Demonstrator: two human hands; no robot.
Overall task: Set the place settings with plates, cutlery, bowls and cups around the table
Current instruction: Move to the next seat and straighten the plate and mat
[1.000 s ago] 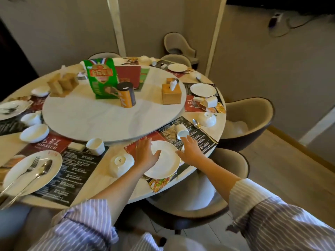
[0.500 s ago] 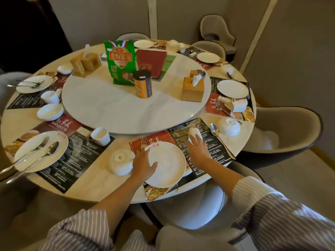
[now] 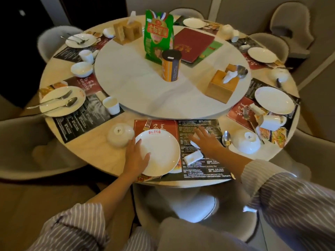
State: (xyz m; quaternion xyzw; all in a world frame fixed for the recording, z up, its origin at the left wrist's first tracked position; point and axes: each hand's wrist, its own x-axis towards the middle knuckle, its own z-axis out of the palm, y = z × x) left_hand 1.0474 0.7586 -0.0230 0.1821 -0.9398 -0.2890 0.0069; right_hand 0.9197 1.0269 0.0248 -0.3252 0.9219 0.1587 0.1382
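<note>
— Where's the plate (image 3: 159,153)?
— Near edge, on the placemat (image 3: 199,171): round, white, red lettering. Left hand (image 3: 136,157) lies flat on its rim; right hand (image 3: 208,141) spread open, gripping nothing.

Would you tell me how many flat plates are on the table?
6 plates: nearest, at the left hand; left; far left; far side; far right; right. Others may be hidden.

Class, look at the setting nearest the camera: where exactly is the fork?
In the head view, the fork lies on the red placemat, its handle hidden under the far rim of the near plate, right of the upturned bowl.
</note>
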